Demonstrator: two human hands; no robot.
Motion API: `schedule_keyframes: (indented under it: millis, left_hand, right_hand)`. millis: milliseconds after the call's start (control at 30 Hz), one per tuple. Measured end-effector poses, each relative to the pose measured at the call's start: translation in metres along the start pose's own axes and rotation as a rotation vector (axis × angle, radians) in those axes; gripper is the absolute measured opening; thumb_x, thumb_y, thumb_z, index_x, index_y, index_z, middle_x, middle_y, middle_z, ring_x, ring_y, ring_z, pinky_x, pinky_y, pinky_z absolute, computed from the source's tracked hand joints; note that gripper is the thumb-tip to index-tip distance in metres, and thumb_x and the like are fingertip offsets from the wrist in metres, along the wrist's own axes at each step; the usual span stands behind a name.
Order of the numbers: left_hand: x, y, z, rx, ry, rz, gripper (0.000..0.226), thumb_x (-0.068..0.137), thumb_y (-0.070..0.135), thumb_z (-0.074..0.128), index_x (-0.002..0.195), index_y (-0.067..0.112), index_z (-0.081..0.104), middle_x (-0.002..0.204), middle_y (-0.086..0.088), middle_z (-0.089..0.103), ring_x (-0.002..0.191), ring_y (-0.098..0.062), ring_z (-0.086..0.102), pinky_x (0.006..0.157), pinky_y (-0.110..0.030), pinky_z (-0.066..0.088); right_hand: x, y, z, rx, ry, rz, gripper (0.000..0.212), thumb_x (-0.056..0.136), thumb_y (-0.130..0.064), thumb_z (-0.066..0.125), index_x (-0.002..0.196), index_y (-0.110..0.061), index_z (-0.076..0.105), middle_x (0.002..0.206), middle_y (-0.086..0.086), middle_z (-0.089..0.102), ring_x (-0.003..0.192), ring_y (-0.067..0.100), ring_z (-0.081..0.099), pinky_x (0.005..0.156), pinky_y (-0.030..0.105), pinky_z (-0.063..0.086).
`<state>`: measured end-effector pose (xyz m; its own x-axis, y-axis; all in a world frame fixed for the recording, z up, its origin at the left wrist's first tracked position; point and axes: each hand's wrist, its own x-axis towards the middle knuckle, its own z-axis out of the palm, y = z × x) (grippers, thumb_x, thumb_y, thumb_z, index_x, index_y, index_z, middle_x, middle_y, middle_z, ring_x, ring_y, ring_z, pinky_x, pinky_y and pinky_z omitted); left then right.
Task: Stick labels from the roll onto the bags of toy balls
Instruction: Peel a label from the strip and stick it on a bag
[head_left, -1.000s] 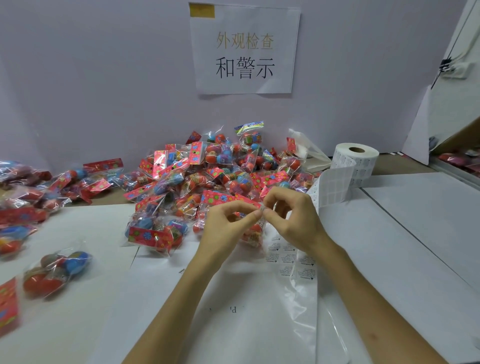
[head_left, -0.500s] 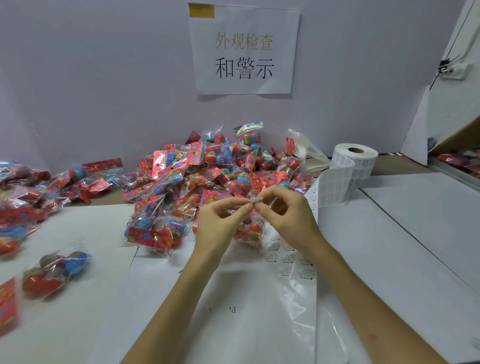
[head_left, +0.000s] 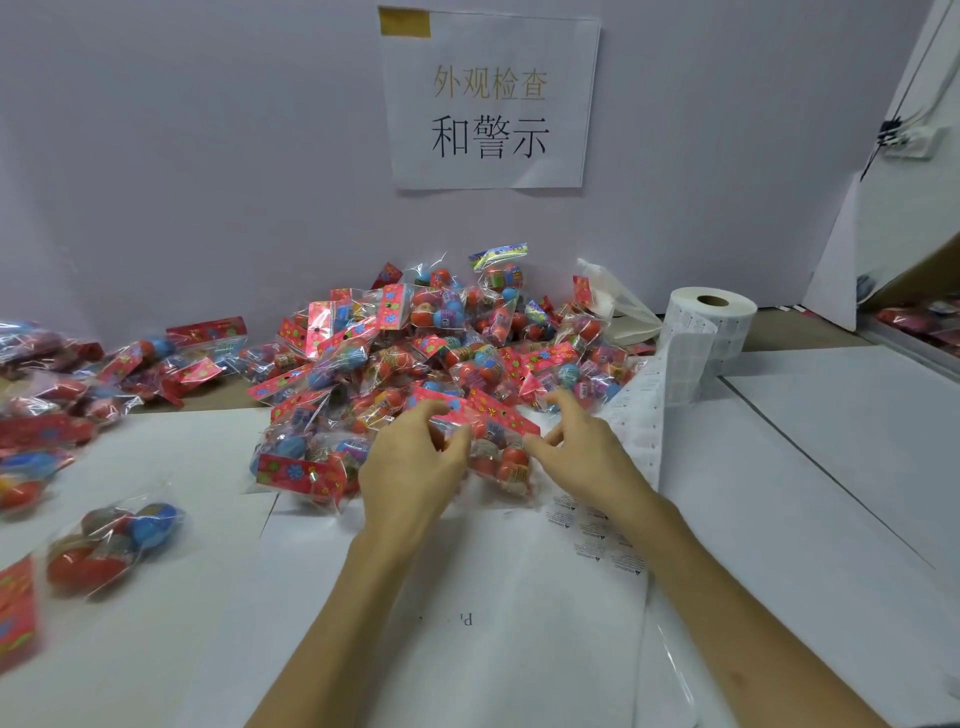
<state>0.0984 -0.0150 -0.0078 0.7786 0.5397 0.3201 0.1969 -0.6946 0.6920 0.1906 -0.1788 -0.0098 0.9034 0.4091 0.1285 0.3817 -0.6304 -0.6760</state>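
A clear bag of toy balls (head_left: 500, 451) with a red header card lies at the front of the pile of bags (head_left: 436, 338). My left hand (head_left: 415, 467) pinches its left end between thumb and curled fingers. At the bag's right end my right hand (head_left: 584, 452) touches it with the thumb, its other fingers loosely spread above. No label shows on either hand. The white label roll (head_left: 719, 322) stands at the right, and its strip (head_left: 641, 415) trails down past my right wrist.
More bags (head_left: 57, 374) lie along the left edge, one bag (head_left: 114, 540) apart at the front left. White paper sheets (head_left: 467, 623) cover the table. A printed sign (head_left: 488, 104) hangs on the wall behind. A white plastic bag (head_left: 618, 306) sits beside the roll.
Both hands, which met fingertip to fingertip above the pile, have parted and dropped onto the front bag. The left hand has taken hold of that bag.
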Motion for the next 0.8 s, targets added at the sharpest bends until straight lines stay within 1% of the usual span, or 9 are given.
schedule_keyframes:
  millis: [67, 167, 233, 367, 467, 533, 600, 700, 800]
  left_hand:
    - [-0.001, 0.002, -0.001, -0.026, -0.026, 0.026, 0.028, 0.097, 0.049, 0.061, 0.12, 0.033, 0.065, 0.064, 0.015, 0.067, 0.056, 0.004, 0.064, 0.059, -0.028, 0.054]
    - [-0.003, 0.005, 0.001, -0.164, -0.073, 0.023, 0.026, 0.097, 0.04, 0.066, 0.12, 0.029, 0.064, 0.072, 0.014, 0.069, 0.048, 0.0, 0.064, 0.061, -0.033, 0.06]
    - [-0.002, 0.007, 0.002, -0.245, -0.059, 0.021, 0.028, 0.096, 0.031, 0.069, 0.122, 0.027, 0.059, 0.078, 0.014, 0.067, 0.059, 0.002, 0.066, 0.054, -0.019, 0.055]
    - [0.002, 0.009, 0.001, -0.476, -0.024, 0.021, 0.045, 0.094, 0.016, 0.07, 0.129, 0.031, 0.045, 0.091, 0.007, 0.069, 0.074, -0.002, 0.069, 0.056, -0.014, 0.052]
    - [0.004, 0.011, -0.001, -0.706, -0.068, -0.067, 0.054, 0.09, 0.014, 0.077, 0.131, 0.029, 0.044, 0.086, 0.008, 0.074, 0.076, 0.001, 0.071, 0.061, -0.013, 0.054]
    - [0.005, 0.011, -0.004, -0.838, -0.168, -0.17, 0.053, 0.088, 0.019, 0.079, 0.132, 0.027, 0.049, 0.095, 0.007, 0.076, 0.086, -0.003, 0.073, 0.07, -0.02, 0.057]
    - [0.006, 0.011, -0.006, -0.848, -0.265, -0.213, 0.04, 0.089, 0.023, 0.078, 0.126, 0.022, 0.061, 0.105, -0.002, 0.075, 0.097, -0.016, 0.073, 0.082, -0.031, 0.059]
    - [0.002, 0.016, -0.005, -0.837, -0.347, -0.202, 0.02, 0.095, 0.023, 0.072, 0.111, 0.012, 0.069, 0.097, -0.012, 0.078, 0.089, -0.029, 0.071, 0.079, -0.042, 0.059]
    - [0.001, 0.018, -0.003, -0.852, -0.345, -0.242, 0.029, 0.094, 0.022, 0.073, 0.118, 0.008, 0.067, 0.108, -0.017, 0.076, 0.1, -0.034, 0.074, 0.091, -0.048, 0.059]
  right_hand:
    - [0.0, 0.001, -0.001, 0.0, 0.002, 0.017, 0.05, 0.096, -0.038, 0.062, 0.139, -0.025, 0.041, 0.093, -0.001, 0.07, 0.089, 0.016, 0.062, 0.077, 0.035, 0.044]
    - [0.0, -0.003, -0.003, 0.108, 0.006, 0.005, 0.061, 0.094, -0.04, 0.067, 0.145, -0.027, 0.037, 0.103, -0.007, 0.07, 0.099, 0.019, 0.065, 0.087, 0.037, 0.046]
    - [0.0, -0.005, -0.002, 0.24, 0.046, -0.012, 0.066, 0.091, -0.03, 0.072, 0.146, -0.028, 0.037, 0.108, -0.008, 0.069, 0.099, 0.021, 0.067, 0.093, 0.041, 0.051]
    - [0.0, -0.01, -0.002, 0.439, 0.131, -0.044, 0.075, 0.086, -0.011, 0.076, 0.146, -0.031, 0.036, 0.113, -0.008, 0.066, 0.083, 0.013, 0.07, 0.064, 0.019, 0.053]
    - [0.0, -0.013, -0.004, 0.561, 0.202, -0.069, 0.078, 0.084, -0.004, 0.077, 0.144, -0.032, 0.036, 0.113, -0.006, 0.065, 0.085, 0.01, 0.071, 0.072, 0.023, 0.056]
    - [0.0, -0.014, -0.006, 0.645, 0.232, -0.086, 0.077, 0.082, -0.001, 0.078, 0.137, -0.036, 0.037, 0.112, -0.003, 0.067, 0.085, 0.014, 0.072, 0.079, 0.027, 0.057]
    - [0.0, -0.015, -0.008, 0.74, 0.238, -0.093, 0.076, 0.081, 0.001, 0.079, 0.133, -0.036, 0.038, 0.113, 0.002, 0.068, 0.086, 0.018, 0.072, 0.083, 0.029, 0.058]
    - [-0.001, -0.018, -0.01, 0.848, 0.21, -0.101, 0.076, 0.081, 0.005, 0.078, 0.133, -0.034, 0.04, 0.114, 0.007, 0.069, 0.092, 0.022, 0.074, 0.083, 0.03, 0.059]
    - [-0.003, -0.021, -0.009, 0.914, 0.162, -0.127, 0.068, 0.083, 0.006, 0.076, 0.13, -0.032, 0.045, 0.111, 0.007, 0.071, 0.094, 0.02, 0.074, 0.079, 0.026, 0.059]
